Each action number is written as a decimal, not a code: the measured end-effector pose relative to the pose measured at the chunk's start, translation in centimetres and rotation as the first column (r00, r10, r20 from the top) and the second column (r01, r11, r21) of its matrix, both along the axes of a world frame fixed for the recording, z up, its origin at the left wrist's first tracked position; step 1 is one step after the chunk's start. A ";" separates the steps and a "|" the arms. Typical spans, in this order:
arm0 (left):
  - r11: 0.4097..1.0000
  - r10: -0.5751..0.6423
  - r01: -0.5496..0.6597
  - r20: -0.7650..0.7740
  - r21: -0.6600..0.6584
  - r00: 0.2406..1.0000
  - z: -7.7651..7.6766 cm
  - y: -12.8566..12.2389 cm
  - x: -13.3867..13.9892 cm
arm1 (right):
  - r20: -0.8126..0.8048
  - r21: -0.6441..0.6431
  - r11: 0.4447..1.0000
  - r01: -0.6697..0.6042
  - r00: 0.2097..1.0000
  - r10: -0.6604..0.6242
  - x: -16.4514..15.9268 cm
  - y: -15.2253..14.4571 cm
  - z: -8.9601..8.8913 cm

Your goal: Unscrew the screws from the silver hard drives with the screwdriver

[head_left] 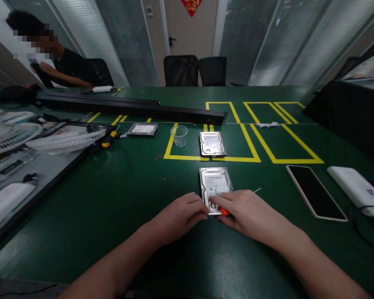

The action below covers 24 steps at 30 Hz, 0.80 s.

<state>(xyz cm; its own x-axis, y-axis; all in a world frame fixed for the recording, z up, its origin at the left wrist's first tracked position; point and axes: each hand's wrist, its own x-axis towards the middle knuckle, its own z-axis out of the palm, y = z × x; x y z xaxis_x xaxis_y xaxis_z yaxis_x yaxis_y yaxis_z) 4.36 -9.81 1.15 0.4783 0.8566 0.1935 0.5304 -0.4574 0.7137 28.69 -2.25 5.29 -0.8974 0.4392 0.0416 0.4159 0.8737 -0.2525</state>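
Note:
A silver hard drive (216,182) with a white label lies on the green table in front of me. My left hand (187,211) is closed at its near left corner, fingertips on the edge. Across the drive's near right part reaches my right hand (244,209), its fingers bent and the index finger on the drive's face. Tucked in that hand is a screwdriver: its orange handle end (225,211) shows under the fingers and its thin shaft (258,189) sticks out beyond the knuckles. Most of the screwdriver is hidden.
Farther off are a second hard drive (212,143), a clear plastic cup (179,136) and a third drive (142,129). A yellow-black screwdriver (109,139) lies left, beside a tray (54,166) of white fan parts. A phone (316,193) and white power bank (358,189) lie right. A person (75,68) sits back left.

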 end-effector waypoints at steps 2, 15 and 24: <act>1.000 -0.011 0.011 -0.002 0.000 1.000 0.1 0.0 0.0 | -0.008 -0.002 1.000 0.000 1.000 0.000 0.0 0.0 0.0; 1.000 0.007 -0.006 -0.044 0.016 0.999 0.0 -0.1 0.0 | 0.002 -0.015 1.000 0.002 1.000 -0.002 0.0 0.0 0.0; 1.000 0.019 -0.019 -0.023 -0.007 1.000 -0.1 -0.1 -0.1 | 0.007 -0.006 1.000 0.000 1.000 0.000 0.1 0.0 0.0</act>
<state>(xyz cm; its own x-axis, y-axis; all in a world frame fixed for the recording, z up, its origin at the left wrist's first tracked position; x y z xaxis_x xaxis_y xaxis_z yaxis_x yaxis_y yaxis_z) 4.28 -9.87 1.04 0.4659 0.8671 0.1762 0.5553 -0.4416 0.7048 28.78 -2.27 5.32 -0.8976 0.4396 0.0329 0.4176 0.8720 -0.2553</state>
